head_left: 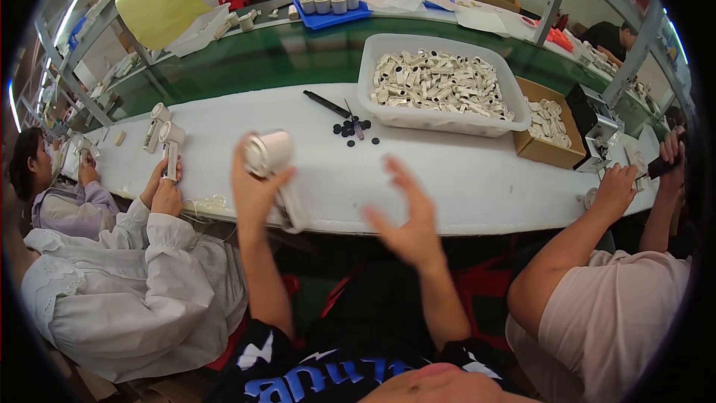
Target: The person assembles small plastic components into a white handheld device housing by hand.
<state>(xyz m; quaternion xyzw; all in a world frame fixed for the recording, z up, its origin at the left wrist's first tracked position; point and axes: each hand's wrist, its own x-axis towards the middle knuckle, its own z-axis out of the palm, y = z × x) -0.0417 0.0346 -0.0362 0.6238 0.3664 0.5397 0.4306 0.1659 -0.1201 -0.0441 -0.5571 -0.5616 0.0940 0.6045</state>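
My left hand (252,186) is closed round a white handheld device (270,151) with a round, drum-shaped head and a straight handle hanging below it. The device is held up over the front edge of the white worktable (328,198). To its right, my right hand (408,215) is in the air, slightly blurred, with fingers apart and nothing in it. Beyond both hands, several small black round parts (347,130) lie on the table. Among them is a thin screwdriver (359,129) with a purplish handle, and a black stick-like tool (326,102) lies just behind.
A translucent bin (440,121) heaped with small white parts stands behind. Right of it are a cardboard box (548,151) of white pieces and a black-and-silver machine (593,130). Co-workers (142,276) (597,313) sit close on both sides. A green conveyor (298,52) runs behind.
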